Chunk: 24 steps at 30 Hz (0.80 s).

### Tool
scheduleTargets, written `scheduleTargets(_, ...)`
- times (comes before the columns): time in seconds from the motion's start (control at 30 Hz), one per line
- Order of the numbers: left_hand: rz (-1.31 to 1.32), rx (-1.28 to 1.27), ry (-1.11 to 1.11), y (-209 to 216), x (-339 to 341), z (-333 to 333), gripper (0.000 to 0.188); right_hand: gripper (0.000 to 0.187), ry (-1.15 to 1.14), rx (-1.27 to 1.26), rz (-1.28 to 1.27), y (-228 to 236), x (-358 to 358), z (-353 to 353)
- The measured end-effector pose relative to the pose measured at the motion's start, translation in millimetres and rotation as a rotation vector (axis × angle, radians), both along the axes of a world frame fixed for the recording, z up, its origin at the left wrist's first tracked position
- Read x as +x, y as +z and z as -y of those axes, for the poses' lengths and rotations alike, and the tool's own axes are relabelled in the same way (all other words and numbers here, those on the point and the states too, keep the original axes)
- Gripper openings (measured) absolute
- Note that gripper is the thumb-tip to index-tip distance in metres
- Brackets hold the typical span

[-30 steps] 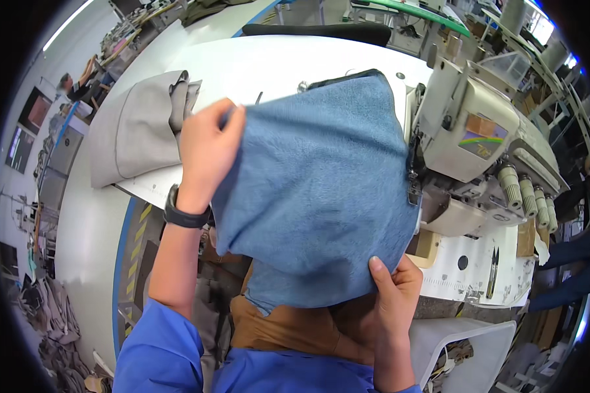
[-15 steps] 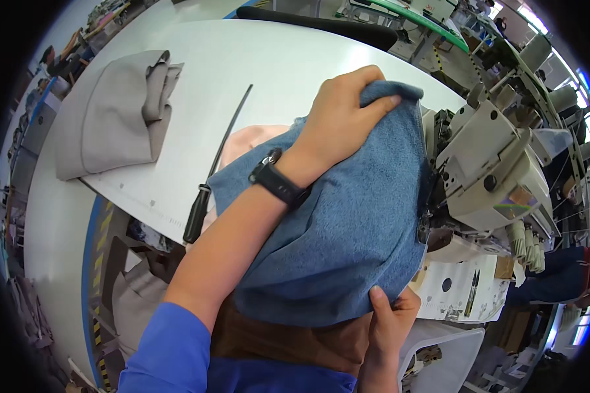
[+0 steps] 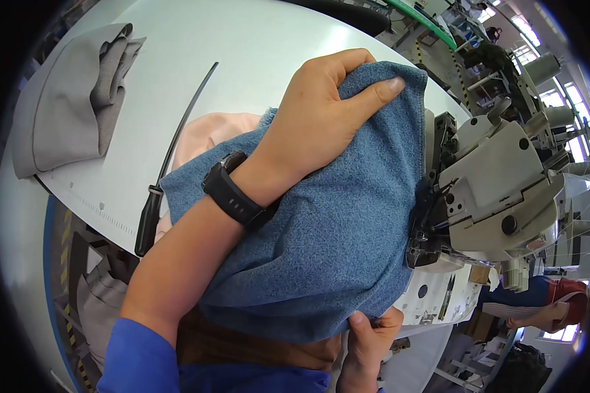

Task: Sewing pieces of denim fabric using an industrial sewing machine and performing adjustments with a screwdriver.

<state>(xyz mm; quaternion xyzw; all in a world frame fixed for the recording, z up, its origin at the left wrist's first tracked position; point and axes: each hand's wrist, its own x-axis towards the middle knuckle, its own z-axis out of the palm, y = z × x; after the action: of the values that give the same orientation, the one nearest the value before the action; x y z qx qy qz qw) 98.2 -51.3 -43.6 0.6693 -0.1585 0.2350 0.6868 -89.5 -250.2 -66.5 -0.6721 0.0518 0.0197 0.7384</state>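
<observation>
A blue denim piece [image 3: 328,229] is spread in front of me, its right edge running along the needle area of a sewing machine [image 3: 498,190]. My left hand [image 3: 318,114], with a black watch on the wrist, is closed on the far corner of the denim; the thumb lies on top and the fingers are tucked out of sight. At the near right corner, my right hand [image 3: 373,337] pinches the denim edge between thumb and fingers. Pale pink cloth [image 3: 210,134] shows partly from under the denim. The machine's needle itself cannot be made out.
Left of my forearm lies a long thin tool with a black handle [image 3: 149,223]. Folded grey fabric [image 3: 72,98] rests on the white table [image 3: 177,39] at the far left. More grey cloth [image 3: 101,301] hangs below the table edge. Another person [image 3: 544,304] is at the right.
My view has shifted closer and turned, so the grey fabric and the black-handled tool appear farther left. Both hands keep hold of the denim beside the machine.
</observation>
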Motion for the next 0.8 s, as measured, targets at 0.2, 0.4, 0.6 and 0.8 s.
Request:
scheduleTargets(0.2, -0.001, 0.004, 0.029, 1.8, -2.4, 1.1, 0.022, 0.012, -0.014, 0.025, -0.012, 1.5, -0.5, 0.1)
scheduleTargets(0.4, 0.017, 0.003, 0.02, 1.2, -1.2, 1.4, 0.022, 0.012, 0.0, 0.016, -0.011, 1.1, -0.3, 2.3)
scheduleTargets(0.6, 0.03, 0.02, 0.02, 0.3, 0.1, 0.8, 0.023, 0.012, 0.001, 0.022, -0.01, 2.5, -1.3, 1.8)
scheduleTargets(0.8, 0.031, 0.013, 0.018, -1.1, 0.0, 1.6, 0.023, 0.012, -0.019, 0.042, -0.028, 2.6, -1.8, 0.2)
